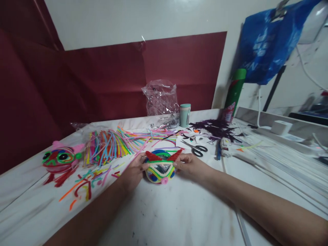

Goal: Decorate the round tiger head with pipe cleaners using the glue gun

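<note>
My left hand and my right hand both hold a small round pipe-cleaner figure on the white table. The figure is yellow-green with blue spots, a pink snout and two red horns on top. Each hand pinches it from its own side, fingers closed near the horns. A pile of coloured pipe cleaners lies just behind my left hand. Black-handled scissors lie behind my right hand.
A finished red and pink pipe-cleaner figure with big eyes sits at the left. Short cut pieces lie scattered near it. At the back stand a clear plastic bag, a teal cup and purple scraps. A blue bag hangs at right.
</note>
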Available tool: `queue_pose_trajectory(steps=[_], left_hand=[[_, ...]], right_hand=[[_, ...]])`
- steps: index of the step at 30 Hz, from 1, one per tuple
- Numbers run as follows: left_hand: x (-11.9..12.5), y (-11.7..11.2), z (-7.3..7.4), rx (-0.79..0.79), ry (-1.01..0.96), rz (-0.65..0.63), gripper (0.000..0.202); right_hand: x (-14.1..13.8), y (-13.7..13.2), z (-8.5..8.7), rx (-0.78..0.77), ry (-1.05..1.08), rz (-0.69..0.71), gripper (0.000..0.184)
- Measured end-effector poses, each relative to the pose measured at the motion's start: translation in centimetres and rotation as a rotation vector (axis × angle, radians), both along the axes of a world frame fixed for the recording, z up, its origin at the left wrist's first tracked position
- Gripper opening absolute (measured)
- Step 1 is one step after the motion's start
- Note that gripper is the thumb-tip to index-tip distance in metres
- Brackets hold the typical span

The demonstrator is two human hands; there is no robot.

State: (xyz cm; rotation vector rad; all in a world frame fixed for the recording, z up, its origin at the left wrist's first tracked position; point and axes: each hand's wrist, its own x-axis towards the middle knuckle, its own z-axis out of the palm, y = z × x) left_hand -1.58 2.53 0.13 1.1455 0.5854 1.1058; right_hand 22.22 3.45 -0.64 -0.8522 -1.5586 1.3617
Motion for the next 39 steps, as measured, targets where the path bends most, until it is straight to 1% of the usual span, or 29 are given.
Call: queue_pose_trajectory(steps=[4, 11, 18, 27, 32, 39], left_hand=[[0.1, -0.2, 0.3, 0.000, 0.011, 0.009, 0.040], [0.3, -0.6, 0.8, 0.020, 0.061, 0.035, 0.033], [0.2, -0.3, 0.1, 0.003, 0.019, 0.039, 0.038], [-0.1, 0.0, -0.4, 0.043, 0.012, 0.007, 0.035], [0.0, -0.1, -0.4, 0.031, 0.006, 0.022, 0.034], [0.2, -0.4, 0.0, 0.013, 0.033, 0.040, 0.035]], right_hand=[[0.0, 0.1, -0.1, 0.004, -0.004, -0.006, 0.044], [0.1, 0.2, -0.2, -0.001, -0.017, 0.002, 0.045], [0.1, 0.1, 0.0, -0.042, -0.020, 0.002, 0.047], [0.1, 0.1, -0.3, -0.054, -0.012, -0.006, 0.046], [0.1, -0.1, 0.0, -0.054, -0.022, -0.011, 0.048], [-0.1, -0.2, 0.2, -0.046, -0.014, -0.006, 0.049]])
